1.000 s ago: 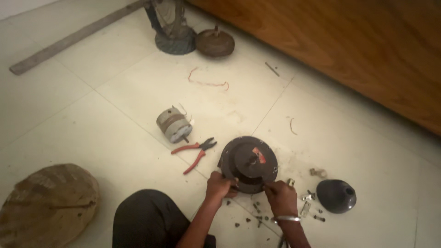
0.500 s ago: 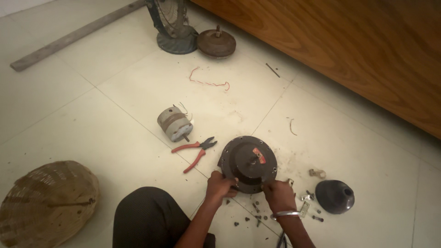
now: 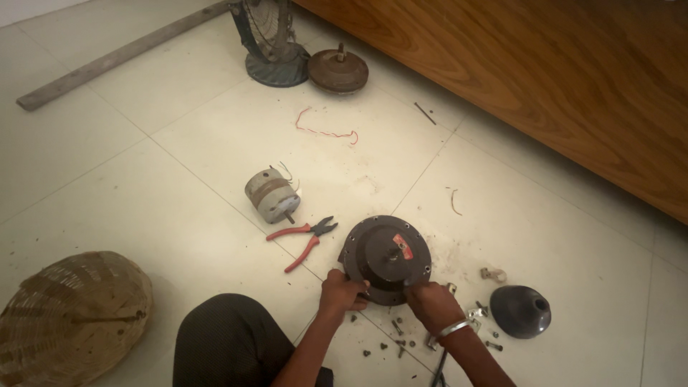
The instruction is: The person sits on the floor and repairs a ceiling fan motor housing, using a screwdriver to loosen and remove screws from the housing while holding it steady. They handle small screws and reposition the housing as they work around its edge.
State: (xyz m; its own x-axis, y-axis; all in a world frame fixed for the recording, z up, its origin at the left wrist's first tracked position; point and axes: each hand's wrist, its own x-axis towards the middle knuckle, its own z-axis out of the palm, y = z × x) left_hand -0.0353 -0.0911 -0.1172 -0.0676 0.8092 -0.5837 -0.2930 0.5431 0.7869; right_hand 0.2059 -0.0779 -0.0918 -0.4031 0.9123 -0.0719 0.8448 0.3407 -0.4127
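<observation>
A round dark motor housing (image 3: 385, 252) with a red label lies on the tiled floor in front of me. My left hand (image 3: 342, 291) grips its near left rim. My right hand (image 3: 432, 304), with a metal bangle on the wrist, holds its near right rim. Several loose screws and nuts (image 3: 393, 342) lie scattered on the floor between my forearms. Red-handled pliers (image 3: 304, 236) rest just left of the housing.
A small grey cylindrical motor (image 3: 271, 195) sits beyond the pliers. A dark dome-shaped cover (image 3: 521, 310) is at the right. A woven basket (image 3: 72, 315) lies at lower left, a red wire (image 3: 324, 127) farther back, a fan base (image 3: 276, 43), a rusty disc (image 3: 338, 70), and a wooden panel (image 3: 559, 79).
Both hands stay on the housing's near rim; the view has shifted slightly, and nothing else has moved.
</observation>
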